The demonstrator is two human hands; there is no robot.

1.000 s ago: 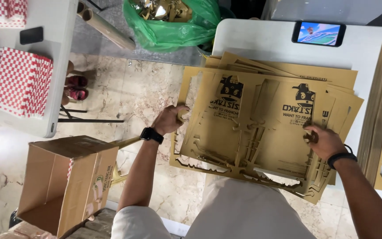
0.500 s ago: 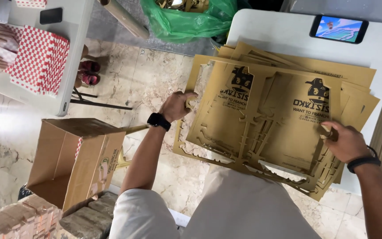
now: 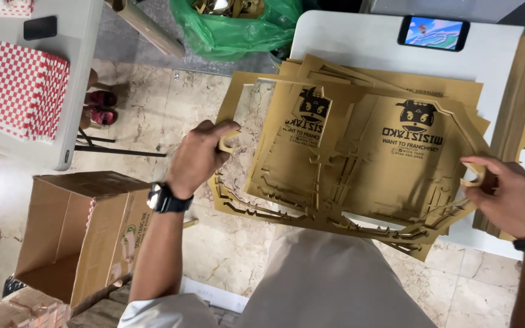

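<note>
Stack of flat brown die-cut cardboard sheets point(image 3: 360, 152), matte, with black printed figures and jagged cut-out edges, lies on the white rounded table point(image 3: 360, 45) and overhangs its near edge above the marbled floor.

Left hand point(image 3: 199, 155), black watch at the wrist, pinches the stack's left border strip between thumb and fingers. Right hand point(image 3: 511, 194), dark wristband, grips the right border, fingers curled around it.

Surroundings: open brown corrugated box point(image 3: 74, 234) on the floor at left; red-and-white checked paper stack point(image 3: 25, 91) on a second table; green plastic bag point(image 3: 238, 30) beyond; phone with lit screen point(image 3: 434, 32) on the white table.
</note>
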